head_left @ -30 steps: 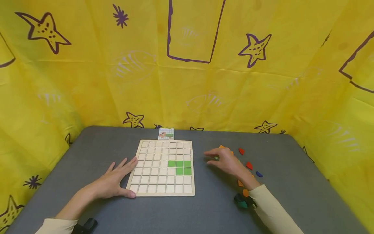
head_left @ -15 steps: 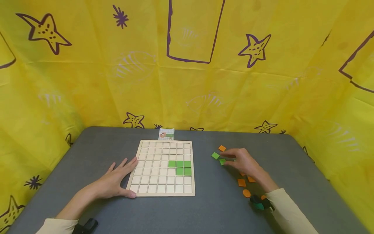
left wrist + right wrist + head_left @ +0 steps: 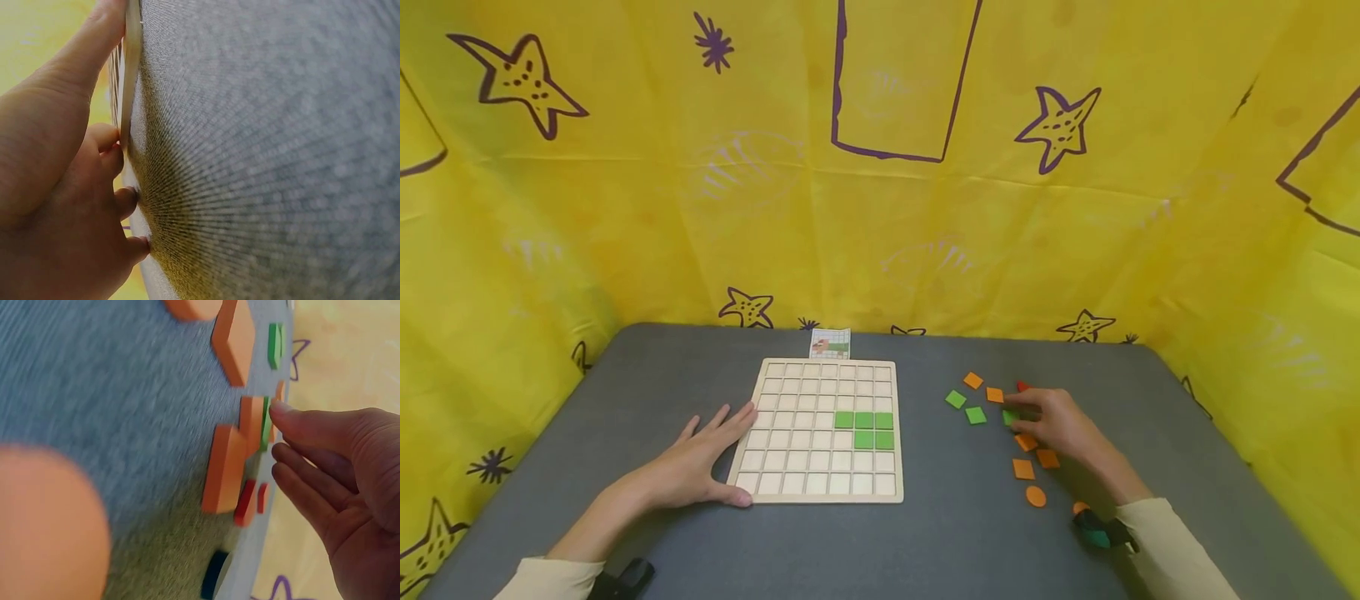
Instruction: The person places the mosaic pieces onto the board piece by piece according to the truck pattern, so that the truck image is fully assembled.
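Note:
A pale wooden grid board (image 3: 805, 458) lies on the table, with several green square tiles (image 3: 864, 421) set in cells at its right side. My left hand (image 3: 681, 472) rests spread along the board's left edge, thumb at the near corner. In the left wrist view, fingertips (image 3: 125, 201) touch the board's side and the table. My right hand (image 3: 1063, 423) is over the loose pieces, thumb and forefinger apart on either side of a green tile (image 3: 1009, 417). The right wrist view shows the thumb close to that green tile (image 3: 265, 425); the forefinger is mostly hidden.
Two more green tiles (image 3: 975, 415) and several orange squares (image 3: 1023, 469) are scattered right of the board. Near them are orange round-edged pieces (image 3: 1036, 497), red pieces (image 3: 246, 503) and a dark blue piece (image 3: 215, 574). A small picture card (image 3: 830, 343) lies behind the board.
My right hand has drawn back rightward from beside the board across the loose pieces, uncovering green and orange tiles. The left hand and the board stay in place.

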